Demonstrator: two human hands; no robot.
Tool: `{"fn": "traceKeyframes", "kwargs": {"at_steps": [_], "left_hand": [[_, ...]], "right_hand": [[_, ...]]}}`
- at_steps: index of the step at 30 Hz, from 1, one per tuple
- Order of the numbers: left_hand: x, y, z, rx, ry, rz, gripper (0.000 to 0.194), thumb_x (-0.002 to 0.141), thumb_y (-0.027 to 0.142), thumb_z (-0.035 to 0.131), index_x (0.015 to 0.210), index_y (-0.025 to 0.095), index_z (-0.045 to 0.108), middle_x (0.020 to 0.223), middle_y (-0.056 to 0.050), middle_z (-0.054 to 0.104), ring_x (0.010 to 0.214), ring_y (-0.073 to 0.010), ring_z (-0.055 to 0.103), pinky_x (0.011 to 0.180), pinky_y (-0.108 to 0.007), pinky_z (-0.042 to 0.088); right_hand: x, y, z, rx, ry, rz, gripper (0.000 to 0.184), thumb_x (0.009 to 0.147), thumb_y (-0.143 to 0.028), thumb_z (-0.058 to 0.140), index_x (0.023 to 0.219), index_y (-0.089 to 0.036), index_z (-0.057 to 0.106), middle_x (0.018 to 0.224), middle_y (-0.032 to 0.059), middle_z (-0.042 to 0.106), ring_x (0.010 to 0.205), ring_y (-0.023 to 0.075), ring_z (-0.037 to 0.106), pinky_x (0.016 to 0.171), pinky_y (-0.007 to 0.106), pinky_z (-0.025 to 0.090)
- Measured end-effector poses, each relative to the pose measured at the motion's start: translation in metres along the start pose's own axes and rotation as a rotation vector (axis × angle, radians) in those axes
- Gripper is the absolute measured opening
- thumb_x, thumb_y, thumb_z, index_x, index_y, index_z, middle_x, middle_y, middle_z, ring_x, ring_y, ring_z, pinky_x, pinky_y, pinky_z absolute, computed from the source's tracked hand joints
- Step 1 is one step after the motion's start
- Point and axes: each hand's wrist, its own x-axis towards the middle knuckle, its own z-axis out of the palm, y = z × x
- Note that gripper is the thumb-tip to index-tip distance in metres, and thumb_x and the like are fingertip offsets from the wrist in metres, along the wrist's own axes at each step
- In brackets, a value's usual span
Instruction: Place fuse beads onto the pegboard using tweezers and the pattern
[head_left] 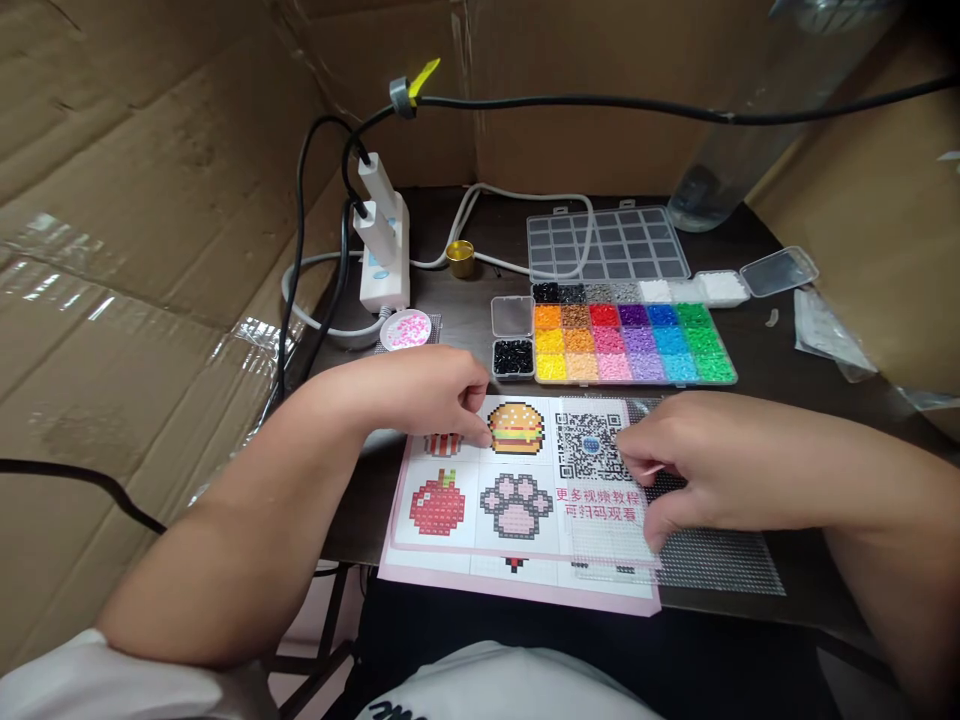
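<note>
Left hand, right hand half-curled at pattern sheets, grip unclear from here, one multicoloured bead box, one black-bead box, one white-bead box, one pink-bead dish

Looks like you're in a little makeshift craft nook: brown cardboard walls box in the left, back and right of the frame, with shiny tape across them at left. You've got a dark tabletop in there and a white power strip left of centre. The sorted bead box and pixel-pattern sheet say hobby desk. Home or workshop, though? Can't tell tbh.
</note>
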Motion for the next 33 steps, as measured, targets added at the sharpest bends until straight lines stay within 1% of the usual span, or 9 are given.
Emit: {"fn": "traceKeyframes", "kwargs": {"at_steps": [3,6,9,11,15,21,27,30,33], "left_hand": [[-0.001,-0.001,-0.001,-0.007,-0.003,0.008,0.032,0.067,0.053,0.067,0.078,0.023,0.064,0.068,0.001,0.068,0.059,-0.0135,0.055,0.053,-0.027,0.031],[-0.001,0.000,-0.002,-0.005,-0.008,0.005,0.032,0.067,0.053,0.067,0.079,0.023,0.064,0.068,0.001,0.068,0.058,-0.0132,0.054,0.053,-0.026,0.031],[-0.001,0.001,-0.002,0.003,-0.012,-0.002,0.031,0.067,0.052,0.066,0.077,0.023,0.064,0.066,0.001,0.067,0.056,-0.0127,0.053,0.053,-0.026,0.030],[-0.001,0.002,-0.002,0.009,-0.009,0.000,0.031,0.067,0.052,0.066,0.076,0.022,0.064,0.066,0.000,0.067,0.056,-0.0127,0.053,0.052,-0.026,0.030],[0.000,0.002,-0.002,0.021,0.000,0.003,0.032,0.067,0.053,0.067,0.076,0.022,0.064,0.068,0.000,0.067,0.058,-0.0127,0.053,0.053,-0.027,0.030],[-0.001,0.002,-0.001,0.019,-0.003,0.011,0.035,0.067,0.054,0.067,0.078,0.022,0.066,0.068,0.000,0.067,0.058,-0.0128,0.052,0.055,-0.027,0.030],[-0.001,0.002,-0.002,-0.008,-0.028,0.019,0.035,0.074,0.055,0.061,0.081,0.021,0.065,0.070,-0.001,0.068,0.059,-0.0132,0.054,0.056,-0.027,0.032],[-0.002,0.003,-0.003,0.003,-0.007,0.029,0.032,0.084,0.047,0.048,0.078,0.020,0.064,0.070,-0.002,0.067,0.058,-0.0132,0.052,0.058,-0.028,0.033],[-0.002,0.004,-0.003,0.004,0.015,0.039,0.030,0.086,0.039,0.043,0.074,0.019,0.062,0.069,-0.002,0.065,0.059,-0.0132,0.051,0.058,-0.028,0.034]], "right_hand": [[-0.007,0.001,-0.006,0.095,0.136,-0.147,0.043,0.075,-0.056,0.071,0.060,-0.020,0.051,0.055,-0.0033,0.049,0.051,0.0097,0.040,0.049,0.025,0.025],[-0.014,0.004,-0.011,0.131,0.412,-0.233,0.046,0.083,-0.049,0.066,0.055,-0.020,0.043,0.047,-0.0048,0.039,0.045,0.0083,0.032,0.047,0.027,0.023],[-0.015,0.011,-0.012,0.061,0.638,-0.212,0.045,0.086,-0.044,0.063,0.054,-0.021,0.042,0.045,-0.0046,0.035,0.043,0.0087,0.030,0.047,0.029,0.022],[-0.012,0.017,-0.011,-0.025,0.686,-0.167,0.046,0.087,-0.046,0.061,0.053,-0.021,0.041,0.044,-0.0039,0.035,0.043,0.0092,0.029,0.047,0.029,0.021],[-0.006,0.027,-0.007,-0.115,0.482,-0.125,0.048,0.085,-0.050,0.060,0.052,-0.020,0.041,0.045,-0.0036,0.038,0.043,0.0086,0.031,0.046,0.028,0.022],[-0.003,0.022,-0.005,-0.025,0.172,0.020,0.041,0.077,-0.052,0.068,0.057,-0.020,0.052,0.054,-0.0016,0.054,0.047,0.0097,0.043,0.046,0.025,0.026],[-0.002,0.019,-0.006,-0.029,0.079,0.110,0.041,0.071,-0.060,0.070,0.064,-0.021,0.057,0.060,-0.0006,0.059,0.050,0.0113,0.046,0.046,0.025,0.027],[-0.001,0.022,-0.004,-0.024,0.057,0.130,0.042,0.069,-0.061,0.071,0.065,-0.022,0.058,0.060,-0.0009,0.059,0.049,0.0113,0.045,0.046,0.025,0.026],[-0.001,0.025,-0.003,-0.011,0.060,0.116,0.041,0.070,-0.060,0.071,0.066,-0.021,0.058,0.060,-0.0012,0.059,0.049,0.0112,0.046,0.046,0.025,0.025]]}}
